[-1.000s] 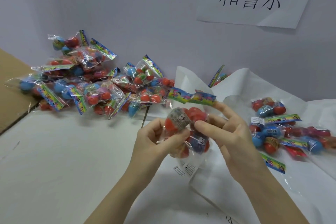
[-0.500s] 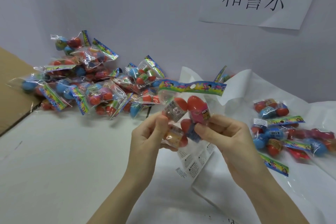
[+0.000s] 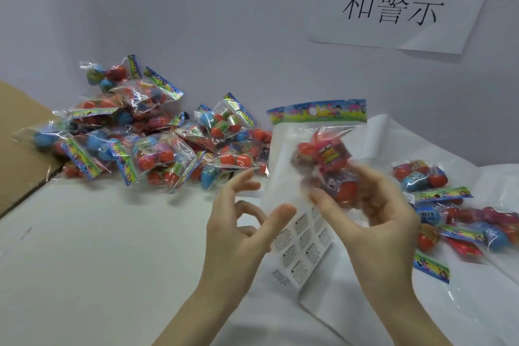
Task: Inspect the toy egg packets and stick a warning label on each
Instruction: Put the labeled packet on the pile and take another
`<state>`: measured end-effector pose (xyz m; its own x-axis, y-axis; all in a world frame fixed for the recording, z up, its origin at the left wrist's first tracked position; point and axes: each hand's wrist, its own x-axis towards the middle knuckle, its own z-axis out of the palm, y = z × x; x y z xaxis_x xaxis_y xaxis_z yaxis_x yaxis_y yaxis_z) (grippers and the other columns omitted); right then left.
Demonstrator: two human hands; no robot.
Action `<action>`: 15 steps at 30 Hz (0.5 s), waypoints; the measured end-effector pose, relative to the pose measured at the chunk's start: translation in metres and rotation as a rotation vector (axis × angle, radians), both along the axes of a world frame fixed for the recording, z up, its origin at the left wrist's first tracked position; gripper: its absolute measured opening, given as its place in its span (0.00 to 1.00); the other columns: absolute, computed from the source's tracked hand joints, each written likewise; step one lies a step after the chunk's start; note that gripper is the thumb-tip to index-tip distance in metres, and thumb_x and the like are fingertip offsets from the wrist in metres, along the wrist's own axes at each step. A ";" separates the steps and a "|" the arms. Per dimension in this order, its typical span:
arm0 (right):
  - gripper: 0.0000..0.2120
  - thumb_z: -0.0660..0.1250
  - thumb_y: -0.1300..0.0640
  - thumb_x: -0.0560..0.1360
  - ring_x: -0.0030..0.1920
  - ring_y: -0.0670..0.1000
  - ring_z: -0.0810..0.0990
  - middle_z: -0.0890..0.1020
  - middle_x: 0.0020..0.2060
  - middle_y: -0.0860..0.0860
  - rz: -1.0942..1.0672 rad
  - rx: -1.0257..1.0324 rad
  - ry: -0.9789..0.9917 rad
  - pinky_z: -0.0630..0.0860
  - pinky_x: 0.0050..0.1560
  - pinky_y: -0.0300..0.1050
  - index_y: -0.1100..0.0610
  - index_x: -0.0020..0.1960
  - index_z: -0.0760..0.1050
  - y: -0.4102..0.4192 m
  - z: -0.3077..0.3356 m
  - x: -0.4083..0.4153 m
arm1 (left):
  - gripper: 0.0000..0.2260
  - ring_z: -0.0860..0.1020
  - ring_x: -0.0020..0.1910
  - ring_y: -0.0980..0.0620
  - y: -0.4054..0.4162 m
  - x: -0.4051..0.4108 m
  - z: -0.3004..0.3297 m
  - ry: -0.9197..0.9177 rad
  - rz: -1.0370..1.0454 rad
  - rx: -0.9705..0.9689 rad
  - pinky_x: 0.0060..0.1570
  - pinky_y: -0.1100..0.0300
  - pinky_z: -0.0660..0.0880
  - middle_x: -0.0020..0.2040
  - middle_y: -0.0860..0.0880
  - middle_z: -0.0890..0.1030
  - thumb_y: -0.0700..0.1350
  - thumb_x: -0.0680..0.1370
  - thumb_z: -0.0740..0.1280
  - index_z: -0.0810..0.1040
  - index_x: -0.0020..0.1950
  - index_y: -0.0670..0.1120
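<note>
clear plastic packet of red toy eggs hangs upright, pinched by the right hand; left hand spread, empty. inspection step, i'd judge; next, peel a sticker from the white warning-label sheet.

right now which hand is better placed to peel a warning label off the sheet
Left. The left hand is free, its thumb beside the label sheet, while the right hand holds the packet.

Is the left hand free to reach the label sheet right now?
Probably yes. The left hand is open and holds nothing, and the label sheet lies just beside its thumb with nothing between; the right hand alone holds the packet.
</note>
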<state>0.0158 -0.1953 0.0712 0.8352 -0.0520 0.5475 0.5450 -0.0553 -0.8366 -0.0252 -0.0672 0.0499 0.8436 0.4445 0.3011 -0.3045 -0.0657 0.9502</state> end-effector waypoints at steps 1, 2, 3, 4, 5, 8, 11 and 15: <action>0.19 0.77 0.55 0.63 0.39 0.48 0.80 0.83 0.41 0.46 -0.146 -0.121 -0.165 0.77 0.41 0.38 0.46 0.51 0.76 0.000 -0.003 0.000 | 0.23 0.76 0.31 0.59 0.000 -0.001 -0.001 -0.022 -0.025 -0.022 0.25 0.68 0.71 0.45 0.55 0.79 0.56 0.60 0.74 0.75 0.53 0.55; 0.20 0.77 0.58 0.65 0.38 0.50 0.80 0.81 0.42 0.49 -0.252 -0.240 -0.321 0.76 0.42 0.41 0.50 0.53 0.75 0.000 -0.007 0.000 | 0.21 0.76 0.32 0.58 0.000 -0.001 -0.002 -0.039 -0.105 -0.056 0.26 0.67 0.72 0.44 0.55 0.81 0.56 0.61 0.72 0.76 0.51 0.53; 0.20 0.76 0.60 0.66 0.38 0.52 0.79 0.81 0.43 0.52 -0.315 -0.336 -0.453 0.76 0.43 0.42 0.55 0.56 0.74 0.002 -0.011 0.000 | 0.20 0.78 0.35 0.57 -0.001 -0.002 -0.002 -0.048 -0.203 -0.071 0.30 0.66 0.73 0.44 0.54 0.82 0.56 0.62 0.70 0.77 0.52 0.51; 0.19 0.74 0.60 0.68 0.40 0.52 0.78 0.81 0.44 0.55 -0.323 -0.406 -0.552 0.75 0.45 0.42 0.59 0.57 0.73 0.004 -0.016 -0.001 | 0.20 0.80 0.39 0.56 -0.002 -0.003 -0.002 -0.058 -0.282 -0.070 0.34 0.65 0.75 0.44 0.53 0.83 0.55 0.63 0.69 0.78 0.53 0.49; 0.18 0.72 0.59 0.69 0.43 0.52 0.77 0.81 0.46 0.55 -0.287 -0.458 -0.627 0.74 0.48 0.41 0.59 0.57 0.73 0.008 -0.018 -0.003 | 0.20 0.81 0.42 0.56 -0.004 -0.003 -0.002 -0.060 -0.323 -0.086 0.37 0.66 0.76 0.43 0.52 0.84 0.54 0.63 0.68 0.78 0.53 0.47; 0.19 0.72 0.52 0.70 0.51 0.48 0.77 0.79 0.54 0.51 -0.126 -0.554 -0.785 0.73 0.53 0.40 0.57 0.58 0.72 0.012 -0.022 -0.005 | 0.13 0.81 0.35 0.56 0.000 -0.001 0.001 -0.026 -0.267 -0.336 0.35 0.66 0.77 0.36 0.49 0.83 0.50 0.64 0.74 0.81 0.44 0.45; 0.18 0.67 0.46 0.73 0.52 0.45 0.76 0.79 0.54 0.44 -0.030 -0.415 -0.701 0.72 0.54 0.40 0.55 0.57 0.71 0.009 -0.019 -0.009 | 0.04 0.79 0.30 0.56 0.012 0.002 0.005 0.012 -0.237 -0.454 0.31 0.65 0.76 0.32 0.49 0.81 0.44 0.65 0.76 0.84 0.36 0.46; 0.18 0.68 0.39 0.67 0.47 0.44 0.78 0.80 0.48 0.42 0.074 -0.106 -0.113 0.74 0.47 0.39 0.46 0.52 0.76 0.006 -0.002 -0.010 | 0.03 0.75 0.31 0.56 0.017 -0.001 0.009 0.039 -0.421 -0.415 0.35 0.65 0.72 0.31 0.50 0.79 0.45 0.64 0.72 0.83 0.33 0.47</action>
